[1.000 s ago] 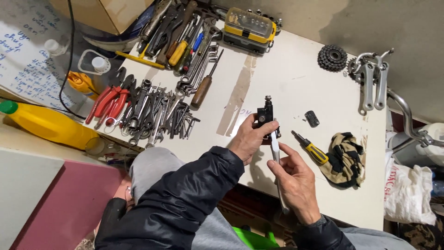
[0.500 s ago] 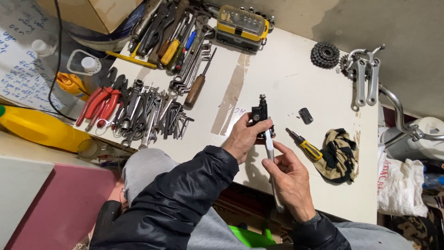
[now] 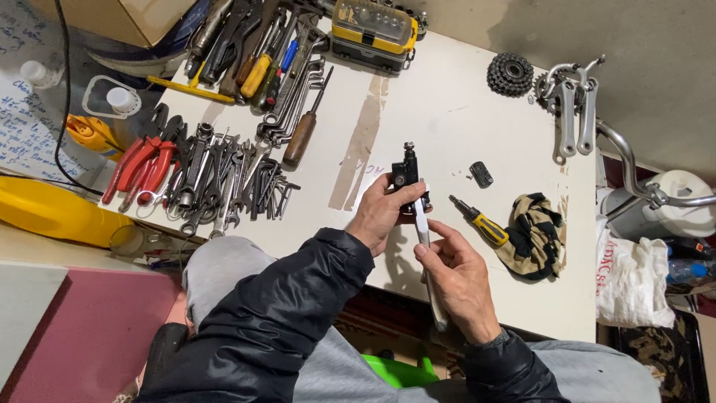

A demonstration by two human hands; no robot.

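My left hand (image 3: 384, 211) grips a small black metal part (image 3: 406, 174) upright above the white table (image 3: 447, 112). My right hand (image 3: 456, 278) holds a long flat silver tool (image 3: 423, 227) whose tip meets the lower side of the black part. The tool's handle runs down under my right palm. A yellow-and-black screwdriver (image 3: 479, 221) lies just right of my hands, touching a camouflage rag (image 3: 535, 237). A small black piece (image 3: 482, 174) lies loose on the table above the screwdriver.
Wrenches and red pliers (image 3: 145, 168) are spread at the table's left, more screwdrivers at the top. A yellow bit case (image 3: 373, 26), a cassette sprocket (image 3: 510, 74) and silver crank arms (image 3: 574, 112) sit at the back. A yellow bottle (image 3: 52, 213) lies far left.
The hands and black part keep nearly the same pose. The view has shifted slightly, and my right fingers have slid a little along the silver tool.
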